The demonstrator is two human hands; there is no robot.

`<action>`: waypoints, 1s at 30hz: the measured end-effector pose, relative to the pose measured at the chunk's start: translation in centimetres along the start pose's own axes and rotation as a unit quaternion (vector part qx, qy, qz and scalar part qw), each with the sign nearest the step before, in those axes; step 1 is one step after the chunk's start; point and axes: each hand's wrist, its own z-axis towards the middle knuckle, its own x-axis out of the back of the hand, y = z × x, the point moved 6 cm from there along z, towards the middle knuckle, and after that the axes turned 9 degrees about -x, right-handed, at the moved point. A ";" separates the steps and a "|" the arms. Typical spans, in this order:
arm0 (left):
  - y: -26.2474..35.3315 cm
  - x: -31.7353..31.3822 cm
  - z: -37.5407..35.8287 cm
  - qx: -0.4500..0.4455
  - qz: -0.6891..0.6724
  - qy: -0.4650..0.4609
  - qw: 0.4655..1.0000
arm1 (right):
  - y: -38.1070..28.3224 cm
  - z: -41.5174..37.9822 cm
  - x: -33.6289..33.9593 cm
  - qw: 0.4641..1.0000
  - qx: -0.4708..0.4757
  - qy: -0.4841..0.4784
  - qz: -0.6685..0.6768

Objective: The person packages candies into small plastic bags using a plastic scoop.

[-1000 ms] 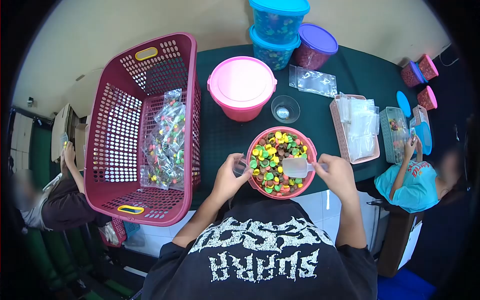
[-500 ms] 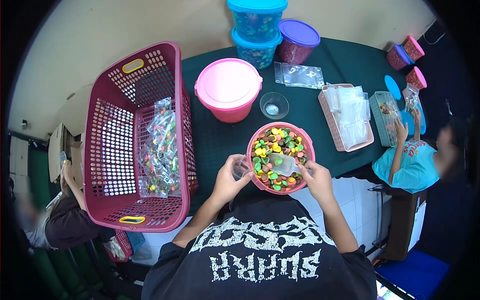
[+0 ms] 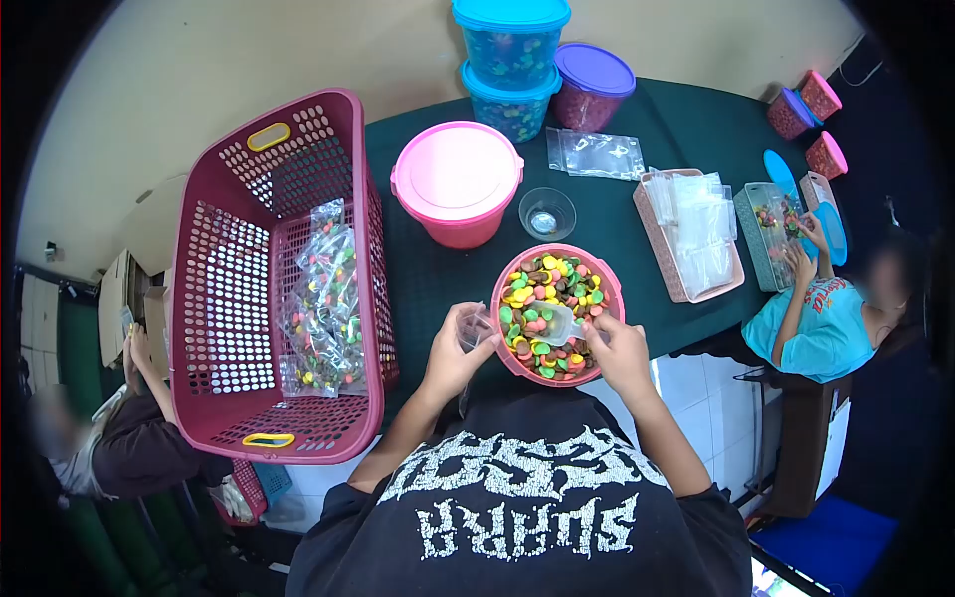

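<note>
A round pink tub [image 3: 614,289] full of candies in several colours [image 3: 547,284] stands in front of me at the table edge. My right hand [image 3: 619,355] grips a translucent scoop [image 3: 560,325] by its handle, the scoop's head down among the candies. At the tub's left side, my left hand [image 3: 460,350] is closed around a small clear plastic cup [image 3: 476,326], partly hidden by the fingers. Beyond the tub sits a clear bowl [image 3: 547,213] with something shiny at its bottom. To its left is a pink lidded tub [image 3: 458,174].
A large maroon basket [image 3: 370,298] on the left holds filled candy bags [image 3: 323,308]. Clear empty bags [image 3: 696,234] fill a pink tray [image 3: 665,261]. Lidded tubs [image 3: 512,60] stand at the back. One co-worker [image 3: 816,323] works at right, another [image 3: 139,428] at left.
The scoop has tipped and sunk deeper into the candies, my right hand shifting slightly left. My left hand and its cup have moved slightly. The right co-worker's raised hand has come down to the tray.
</note>
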 end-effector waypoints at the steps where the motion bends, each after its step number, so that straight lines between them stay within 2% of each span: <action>1: -0.1 0.3 0.1 0.007 -0.020 0.015 1.000 | 0.0 0.1 0.2 1.000 0.005 0.011 0.014; 2: -0.1 0.5 0.2 0.007 -0.020 0.017 1.000 | 0.0 0.2 0.4 1.000 0.006 0.009 0.014; 4: -0.6 1.4 0.4 0.061 -0.032 0.040 0.997 | -0.1 0.4 1.5 0.998 0.021 0.043 0.045; 5: -0.7 1.7 0.6 0.060 -0.032 0.040 0.997 | 0.0 0.6 1.7 0.998 0.022 0.044 0.045; 7: -1.1 2.7 0.9 0.047 -0.003 0.062 0.997 | 1.3 1.0 1.7 0.998 -0.052 -0.003 0.047; 9: -1.3 3.3 1.2 0.024 0.012 0.073 0.997 | 1.6 1.2 1.8 0.996 -0.037 0.013 0.076; 12: -0.6 4.0 1.5 0.027 0.165 0.033 0.985 | 2.0 1.6 2.0 0.993 -0.054 0.016 0.107; 16: 2.3 3.4 1.1 0.005 0.234 0.040 0.971 | 1.3 1.9 3.1 0.994 -0.016 0.042 0.100; 18: 5.4 2.6 0.7 -0.154 0.379 0.065 0.910 | 0.2 1.9 4.0 0.995 0.022 0.063 0.078; 19: 6.2 2.3 0.6 -0.154 0.379 0.067 0.910 | -0.2 1.9 4.3 0.995 0.023 0.062 0.078; 21: 7.4 0.9 0.4 -0.152 0.366 0.004 0.918 | -0.3 2.0 4.6 0.991 -0.025 0.016 0.128; 22: 7.8 0.4 0.2 -0.180 0.368 -0.001 0.912 | -0.6 2.0 4.9 0.992 -0.024 0.016 0.126; 24: 8.3 -0.4 0.1 -0.182 0.372 -0.011 0.910 | -1.4 1.9 5.0 0.990 -0.032 -0.008 0.140; 27: 8.7 -1.2 0.1 -0.175 0.375 -0.033 0.910 | -2.4 1.7 5.3 0.995 0.017 0.016 0.101; 30: 8.8 -1.8 0.1 -0.175 0.393 -0.045 0.902 | -2.8 1.7 5.4 0.994 0.017 0.012 0.103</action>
